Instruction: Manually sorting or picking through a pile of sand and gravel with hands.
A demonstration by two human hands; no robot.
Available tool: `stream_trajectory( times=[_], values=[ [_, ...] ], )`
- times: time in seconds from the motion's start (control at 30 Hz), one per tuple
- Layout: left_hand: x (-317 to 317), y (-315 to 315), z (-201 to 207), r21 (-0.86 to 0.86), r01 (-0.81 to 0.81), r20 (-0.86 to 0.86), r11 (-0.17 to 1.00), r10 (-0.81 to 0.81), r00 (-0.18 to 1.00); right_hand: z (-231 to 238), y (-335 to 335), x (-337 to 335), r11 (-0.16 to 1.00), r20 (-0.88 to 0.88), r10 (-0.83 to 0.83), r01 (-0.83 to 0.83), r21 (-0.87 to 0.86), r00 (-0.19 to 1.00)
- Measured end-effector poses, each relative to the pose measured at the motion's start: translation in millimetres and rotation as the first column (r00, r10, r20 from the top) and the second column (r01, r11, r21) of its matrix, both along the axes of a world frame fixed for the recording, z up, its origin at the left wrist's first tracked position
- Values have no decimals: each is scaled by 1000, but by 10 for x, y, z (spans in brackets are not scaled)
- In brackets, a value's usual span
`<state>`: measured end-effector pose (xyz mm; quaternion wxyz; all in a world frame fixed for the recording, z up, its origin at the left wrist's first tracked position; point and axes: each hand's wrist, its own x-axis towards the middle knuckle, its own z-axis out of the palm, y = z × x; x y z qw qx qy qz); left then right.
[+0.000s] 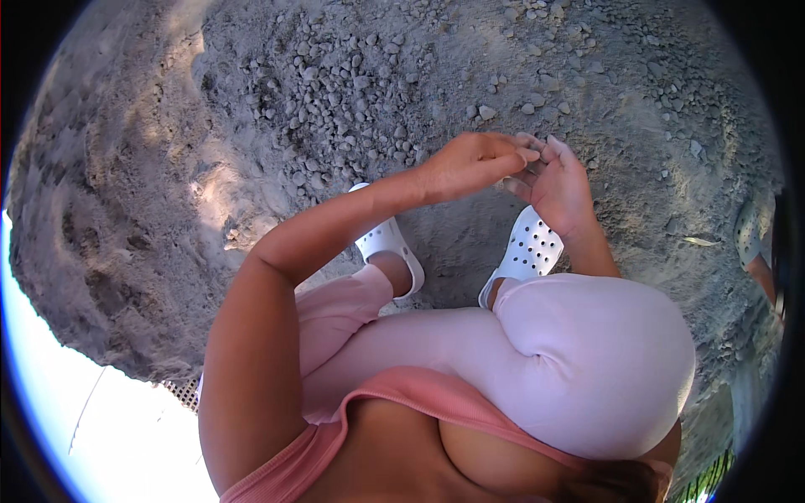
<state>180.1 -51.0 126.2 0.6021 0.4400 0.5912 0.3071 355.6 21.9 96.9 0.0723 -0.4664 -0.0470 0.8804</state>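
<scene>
My left hand reaches across from the left, palm down. Its thumb and fingers come together at the fingertips of my right hand. Whether anything small sits in that pinch is too fine to make out. The right palm is turned up, its fingers curved and apart, and grey dust coats their tips. Both hands meet above dusty ground, just past a white clog with round holes. A second white clog stands below my left forearm.
A patch of loose grey pebbles lies ahead of the hands, with scattered larger stones to its right. A pale leaf-like scrap rests farther right. At the right edge shows another person's foot in a clog. Uneven earth fills the left side.
</scene>
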Motion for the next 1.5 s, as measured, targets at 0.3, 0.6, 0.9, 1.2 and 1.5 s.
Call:
stream_trajectory(
  times=[0.3, 0.6, 0.9, 1.2, 1.5],
  values=[
    [-533, -10, 132, 87, 217, -315, 972, -180, 932, -128, 339, 1697, 628, 414, 580, -709, 322, 702],
    [-868, -305, -26, -306, 520, -835, 798, -487, 257, 495, 1259, 4300, 137, 458, 7, -453, -881, -889],
    [-416, -115, -27, -269, 717, -682, 643, -653, 329, -100, 565, 1395, -198, 914, -84, -905, 376, 398],
    [-1836, -576, 892, -590, 386, -746, 709, -662, 76, 97, 910, 807, -666, 917, 55, -670, 328, 394],
    [-2508, -351, 698, -361, 123, -876, 924, -382, 296, 831, 1674, -873, -935, 965, -33, -350, 62, 260]
  ],
)
